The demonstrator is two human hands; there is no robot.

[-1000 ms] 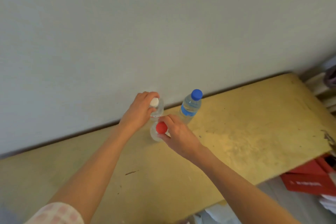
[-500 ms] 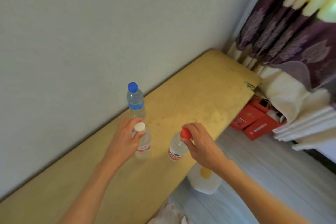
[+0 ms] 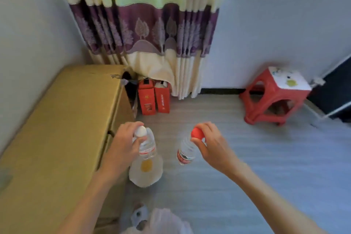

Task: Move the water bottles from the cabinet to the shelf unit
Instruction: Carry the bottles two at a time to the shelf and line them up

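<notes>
Beside the yellow cabinet (image 3: 62, 119), just to the right of its front edge, the left hand (image 3: 123, 146) carries a clear water bottle with a white cap (image 3: 145, 144). The fingers (image 3: 131, 125) are curled close together around the neck and the cap, and the thumb presses from the near side, so the bottle hangs upright under the hand, above a pale round container with a yellow patch (image 3: 146, 171) that stands on the floor against the cabinet.

Further right from the cabinet, out over the grey floor (image 3: 266, 157), the right hand (image 3: 210, 148) holds a second bottle, the one with a red cap (image 3: 187, 150). Here the fingertips (image 3: 206, 126) pinch around the cap from above, with the thumb under its rim, and the body of the bottle tilts a little toward the cabinet.

Both bottles are off the cabinet top and in the air; no shelf unit is visible in this view.

I judge the bottles small and light. Their thin plastic walls would probably give under a squeeze, and the smooth sides can slip, so the stiff neck below the cap ring seems the surest place to hold. A grip only on the cap lets the body swing during the walk, therefore a hold lower on the shoulder may be steadier.

Far right of the cabinet stands a red plastic stool (image 3: 273, 99).
</notes>
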